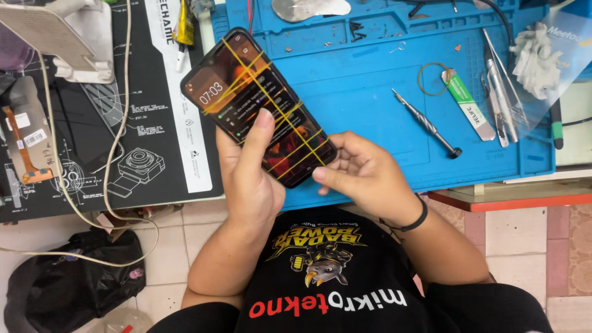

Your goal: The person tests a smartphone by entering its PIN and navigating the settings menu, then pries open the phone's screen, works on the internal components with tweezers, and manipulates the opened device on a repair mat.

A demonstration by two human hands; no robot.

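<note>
A dark smartphone (246, 92) with a lit screen is wrapped in several crossing yellow rubber bands. My left hand (246, 179) holds it from below, the thumb resting on the screen near its middle. My right hand (364, 172) grips the phone's lower right end, fingers curled under the edge and thumb against its side. The phone hovers tilted over the left edge of a blue work mat (370, 98).
On the blue mat lie a screwdriver (428, 124), a loose rubber band (433, 79), a green-and-white tube (467, 105), tweezers (499, 92) and crumpled tissue (536, 58). A black printed mat (148, 123) with a white cable (117, 135) lies at left. A black bag (68, 277) sits on the tiled floor.
</note>
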